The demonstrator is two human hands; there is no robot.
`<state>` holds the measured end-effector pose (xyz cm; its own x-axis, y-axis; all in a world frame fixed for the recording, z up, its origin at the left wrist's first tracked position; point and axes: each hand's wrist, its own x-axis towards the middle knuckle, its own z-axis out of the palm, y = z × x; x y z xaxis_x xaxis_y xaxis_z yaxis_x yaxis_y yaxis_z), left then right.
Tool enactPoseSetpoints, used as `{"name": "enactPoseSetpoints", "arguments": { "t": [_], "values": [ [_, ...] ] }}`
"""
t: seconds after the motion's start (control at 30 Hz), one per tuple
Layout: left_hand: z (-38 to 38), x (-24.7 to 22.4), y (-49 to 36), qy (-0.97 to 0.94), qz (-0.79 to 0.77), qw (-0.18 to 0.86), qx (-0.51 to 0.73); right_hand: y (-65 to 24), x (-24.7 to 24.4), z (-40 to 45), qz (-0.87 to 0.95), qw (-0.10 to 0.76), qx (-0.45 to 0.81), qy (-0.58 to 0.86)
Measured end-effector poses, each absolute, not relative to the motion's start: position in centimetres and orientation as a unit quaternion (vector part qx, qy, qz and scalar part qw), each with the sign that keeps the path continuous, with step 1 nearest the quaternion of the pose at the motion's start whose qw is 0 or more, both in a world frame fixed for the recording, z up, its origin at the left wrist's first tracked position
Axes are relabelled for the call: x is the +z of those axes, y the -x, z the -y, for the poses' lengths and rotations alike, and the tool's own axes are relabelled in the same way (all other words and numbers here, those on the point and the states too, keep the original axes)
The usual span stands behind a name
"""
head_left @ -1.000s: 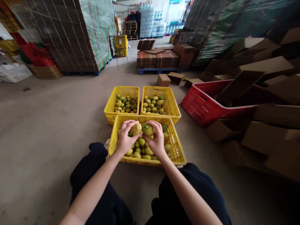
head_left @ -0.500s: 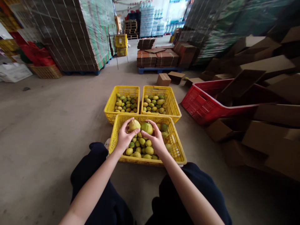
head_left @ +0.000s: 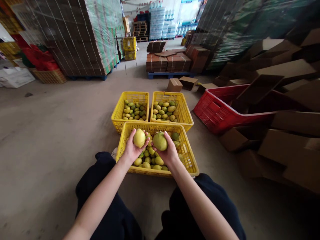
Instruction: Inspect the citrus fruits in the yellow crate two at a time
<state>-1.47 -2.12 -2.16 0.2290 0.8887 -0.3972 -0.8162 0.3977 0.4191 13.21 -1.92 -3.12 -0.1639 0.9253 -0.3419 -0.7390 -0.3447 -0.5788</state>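
Over the near yellow crate (head_left: 190, 160) I hold a fruit in each hand. My left hand (head_left: 132, 151) is closed round a yellow lemon (head_left: 139, 138), palm turned up and fingers underneath it. My right hand (head_left: 171, 152) grips a larger green lemon (head_left: 160, 141), with the thumb on its right side. A small gap separates the two fruits. Below them, the crate holds many lemons (head_left: 159, 160), yellow to green; my hands hide part of this heap.
Two more yellow crates with smaller yellow-green fruit, a left one (head_left: 117, 115) and a right one (head_left: 186, 115), stand just beyond. To the right are a red crate (head_left: 212, 111) and heaped cardboard boxes (head_left: 282, 143). Flattened cartons (head_left: 167, 62) lie on a blue pallet further back.
Both hands have rolled from thumbs-in to palms more upward, turning the fruits. The fruits have moved slightly apart and show other sides.
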Motion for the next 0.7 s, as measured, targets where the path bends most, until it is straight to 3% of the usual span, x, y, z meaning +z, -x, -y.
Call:
{"name": "enactPoseSetpoints", "arguments": {
  "t": [0.23,0.7],
  "values": [
    [2.5,-2.2,1.1,-0.061,-0.290,0.775,0.557,-13.5,-2.9,1.5,0.087,0.506,0.800,0.312],
    [2.1,-1.9,0.2,-0.056,-0.247,0.771,0.584,-13.1,-2.6,1.4,0.093,0.552,0.792,0.244]
  ]
}}
